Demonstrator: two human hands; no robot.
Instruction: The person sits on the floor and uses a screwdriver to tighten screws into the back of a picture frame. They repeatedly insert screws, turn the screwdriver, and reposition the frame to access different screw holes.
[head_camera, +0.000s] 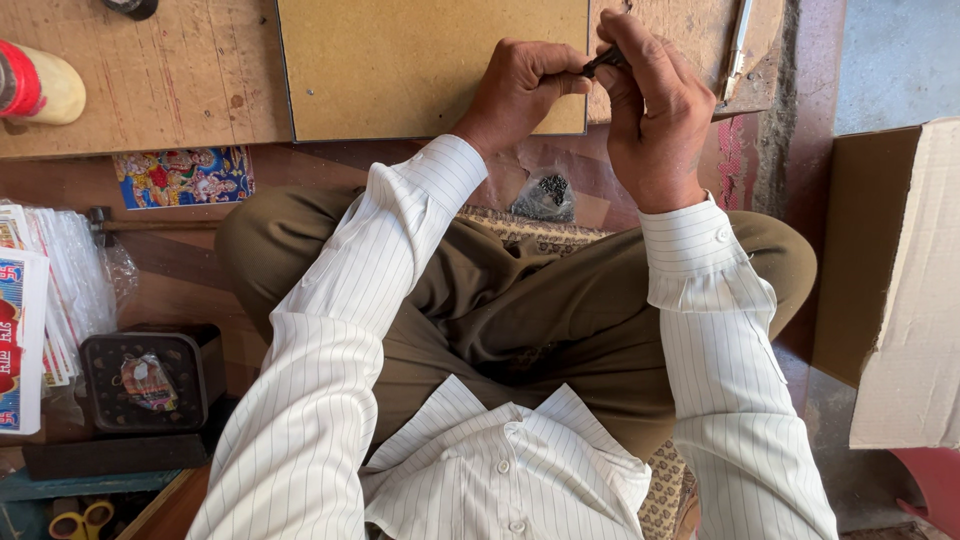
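**Both hands closed on small dark piece above board**

Left hand (520, 90) and right hand (650, 110) meet over the brown hardboard sheet (420, 65), each grip pinched shut on a small dark metal piece (606, 61) held between the fingertips. What kind of piece it is cannot be told. A clear bag of small dark parts (545, 197) lies below the hands, near the knees. A cardboard box (895, 290) stands to the right.

Small dark slender piece (606, 62), tilted, pinched above the tan board's (420, 70) right edge.
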